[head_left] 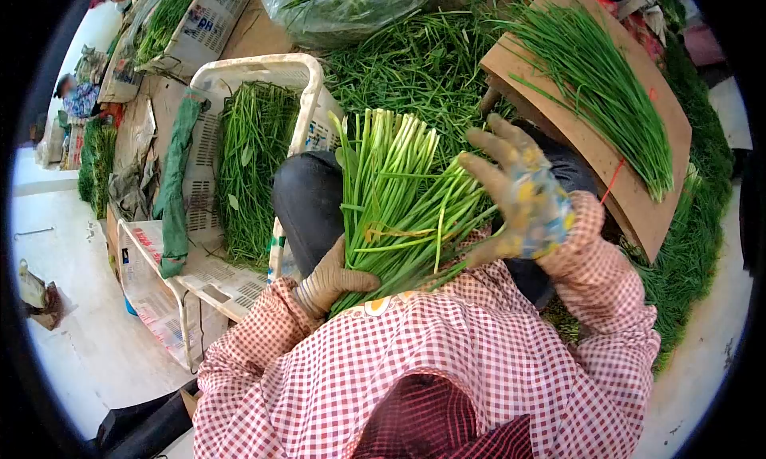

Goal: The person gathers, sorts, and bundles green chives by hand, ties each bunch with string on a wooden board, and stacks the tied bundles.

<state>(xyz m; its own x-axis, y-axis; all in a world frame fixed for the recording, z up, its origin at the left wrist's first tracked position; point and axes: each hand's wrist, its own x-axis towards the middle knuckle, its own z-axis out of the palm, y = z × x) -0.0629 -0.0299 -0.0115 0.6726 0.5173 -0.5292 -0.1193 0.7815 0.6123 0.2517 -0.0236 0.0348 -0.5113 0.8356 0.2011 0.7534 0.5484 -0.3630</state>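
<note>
A thick bundle of Chinese chives [391, 172] lies across my lap, its pale cut ends pointing up and away from me. My left hand [339, 279], in a tan glove, is closed around the lower leafy part, thumb on top. Several stalks on the bundle's right side fan out, and a yellowed leaf crosses the middle. My right hand [515, 196], in a dirty patterned glove, is raised just right of the bundle with fingers spread; whether its lower fingers touch the leaves is unclear. Beyond the bundle, loose chives [407, 60] form a heap.
At left, a white plastic basket [307, 68] holds more chives, with a green cloth [175, 180] over its side. A curved brown board [670, 124] at right carries a chive bunch [606, 84]. A clear plastic bag [343, 16] stands behind. Another person [80, 96] is far left.
</note>
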